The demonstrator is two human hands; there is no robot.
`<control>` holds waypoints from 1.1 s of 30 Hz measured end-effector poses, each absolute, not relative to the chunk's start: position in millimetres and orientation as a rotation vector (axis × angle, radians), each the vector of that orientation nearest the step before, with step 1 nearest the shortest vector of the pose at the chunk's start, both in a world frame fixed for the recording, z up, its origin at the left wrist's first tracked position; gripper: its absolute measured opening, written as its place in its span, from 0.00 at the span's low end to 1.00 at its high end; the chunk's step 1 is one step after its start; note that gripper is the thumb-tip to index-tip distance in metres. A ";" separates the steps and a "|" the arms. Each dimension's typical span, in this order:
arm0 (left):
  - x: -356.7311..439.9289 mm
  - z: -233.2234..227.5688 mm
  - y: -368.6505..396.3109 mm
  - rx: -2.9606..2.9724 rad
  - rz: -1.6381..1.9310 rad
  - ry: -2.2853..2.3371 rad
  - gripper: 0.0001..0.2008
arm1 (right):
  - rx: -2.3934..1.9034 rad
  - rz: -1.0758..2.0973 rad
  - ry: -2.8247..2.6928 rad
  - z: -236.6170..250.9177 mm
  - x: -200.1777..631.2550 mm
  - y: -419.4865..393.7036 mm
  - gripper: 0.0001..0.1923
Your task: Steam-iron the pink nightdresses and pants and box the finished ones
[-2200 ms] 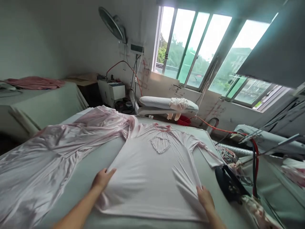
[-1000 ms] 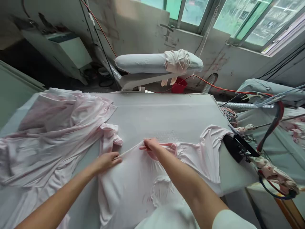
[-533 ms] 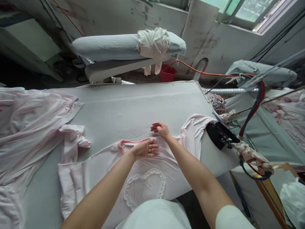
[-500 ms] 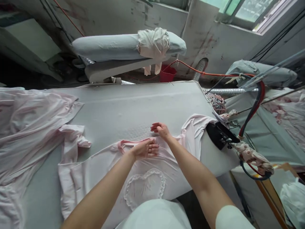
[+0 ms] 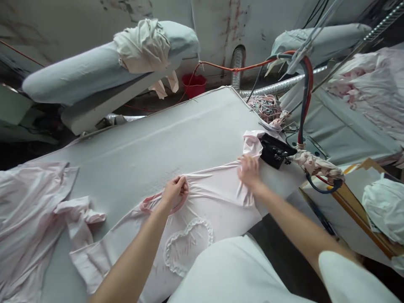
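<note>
A pale pink shirt (image 5: pixel 217 210) with a darker pink neckband and a ruffled heart outline on its front lies spread on the padded ironing table (image 5: pixel 151 147). My left hand (image 5: pixel 176 191) is closed on the neckband's right side, thumb and fingers pinched together. At the right shoulder, my right hand (image 5: pixel 250 170) has its fingers curled over the cloth by the sleeve seam. Between both hands the fabric is drawn taut, with creases fanning out from the neckband. The crumpled sleeve end reaches up to a black iron (image 5: pixel 276 152), just beyond my right hand.
More pink garments (image 5: pixel 31 227) are heaped at the left. Behind the table stands a padded sleeve board (image 5: pixel 91 67), near a red bucket (image 5: pixel 194 85). An orange-and-dark hose (image 5: pixel 306 97) loops down to the iron. White cloth (image 5: pixel 385 208) fills a box at the right.
My hands have parted: the left has closed on the neckband, the right has moved right onto the shoulder. The shirt's right side has tightened. The view has shifted and tilted.
</note>
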State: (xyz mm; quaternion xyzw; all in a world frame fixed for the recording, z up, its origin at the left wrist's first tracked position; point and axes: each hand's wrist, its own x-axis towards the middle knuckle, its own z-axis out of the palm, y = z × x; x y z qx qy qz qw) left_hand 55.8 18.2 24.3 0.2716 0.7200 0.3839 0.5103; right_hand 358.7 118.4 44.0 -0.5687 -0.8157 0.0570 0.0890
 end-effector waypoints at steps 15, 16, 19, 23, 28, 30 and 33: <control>55.6 30.8 -10.5 1.560 0.144 2.171 0.19 | -1.751 0.238 -2.424 -5.7 373.0 -93.9 0.29; 52.7 33.6 -8.7 1.567 0.082 2.129 0.20 | -1.798 0.276 -2.369 5.2 364.4 -95.2 0.27; 41.4 37.0 0.3 1.628 0.004 1.920 0.23 | -1.828 0.641 -2.231 35.1 298.1 -82.7 0.18; 25.9 27.5 10.9 1.651 0.166 1.645 0.26 | -2.033 1.137 -1.940 47.0 193.8 -44.1 0.25; 2.4 16.3 3.8 2.008 0.434 1.254 0.22 | -2.134 1.252 -1.616 39.4 159.7 -24.3 0.14; -8.4 10.2 2.5 2.274 0.449 0.985 0.17 | -2.081 1.264 -1.526 43.3 165.4 -27.8 0.11; -13.3 -10.1 10.6 2.572 0.325 0.582 0.16 | -1.960 1.364 -1.440 59.5 174.7 -31.2 0.09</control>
